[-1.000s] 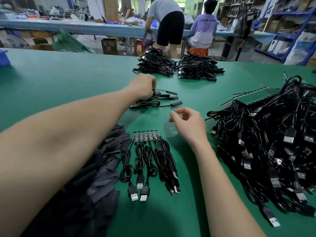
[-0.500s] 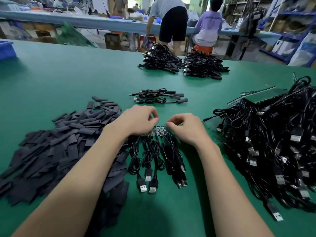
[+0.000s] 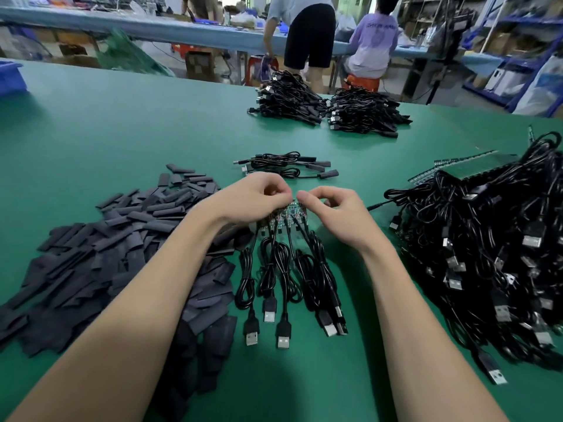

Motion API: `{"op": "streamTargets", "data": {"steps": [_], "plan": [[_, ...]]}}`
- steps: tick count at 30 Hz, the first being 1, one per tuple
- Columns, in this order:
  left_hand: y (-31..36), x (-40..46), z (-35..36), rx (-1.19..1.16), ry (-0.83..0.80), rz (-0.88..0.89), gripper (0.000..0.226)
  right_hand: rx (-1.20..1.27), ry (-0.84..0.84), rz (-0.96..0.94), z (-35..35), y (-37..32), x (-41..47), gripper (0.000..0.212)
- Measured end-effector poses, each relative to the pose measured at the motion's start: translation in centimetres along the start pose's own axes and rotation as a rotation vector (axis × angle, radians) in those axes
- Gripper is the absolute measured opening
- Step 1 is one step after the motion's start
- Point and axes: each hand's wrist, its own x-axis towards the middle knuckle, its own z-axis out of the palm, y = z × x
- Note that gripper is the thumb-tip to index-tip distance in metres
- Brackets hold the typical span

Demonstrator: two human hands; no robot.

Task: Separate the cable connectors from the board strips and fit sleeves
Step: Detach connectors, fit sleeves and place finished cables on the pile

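**Snap one connector board off the strip**

Your left hand [image 3: 256, 201] and right hand [image 3: 335, 214] meet over the far edge of the board strip [image 3: 288, 213], each with thumb and forefinger curled into a pinch on it. The strip lies on the green table [image 3: 122, 141] between your wrists, and its coiled USB cables [image 3: 283, 275] trail back toward you, plugs nearest your body.

Keep the two pinches close together, one on each side of the score line you mean to break, so the bend lands there and not across a solder joint. Flex, do not twist, and let the cables stay slack on the mat, since a tug on a wire could probably lift a pad. Exactly which board sits under your fingertips is hidden by your knuckles.

Once a piece is free, the pile of black sleeves [image 3: 106, 248] lies just to your left. A few sleeved cables [image 3: 289, 167] lie just beyond your hands, and the unprocessed heap of cables [image 3: 487, 254] waits at your right.
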Motion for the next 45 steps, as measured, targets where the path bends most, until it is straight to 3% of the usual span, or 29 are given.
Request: {"op": "streamTargets", "data": {"steps": [9,20,29,34,41,45], "plan": [[0.3,-0.6,0.1,-0.220,0.024,0.023,0.016,0.272,0.018,-0.027,0.0,-0.6,-0.1,0.016],[0.6,-0.8,0.4,-0.453,0.035,0.030,0.015,0.623,-0.009,0.159,0.4,-1.1,-0.6,0.012],[0.3,-0.6,0.5,-0.543,0.008,0.037,0.018,0.683,-0.011,0.184,0.3,-1.8,-0.9,0.021],[0.0,-0.6,0.7,-0.579,-0.006,0.078,0.016,0.681,-0.013,0.179,0.2,-1.7,-0.8,0.013],[0.0,-0.3,0.8,-0.605,-0.029,0.066,0.016,0.731,-0.032,0.200,0.1,-1.3,-0.8,0.042],[0.3,-0.2,1.0,-0.710,-0.045,0.044,0.029,0.823,-0.055,0.189,0.1,-2.0,-1.1,0.029]]}}
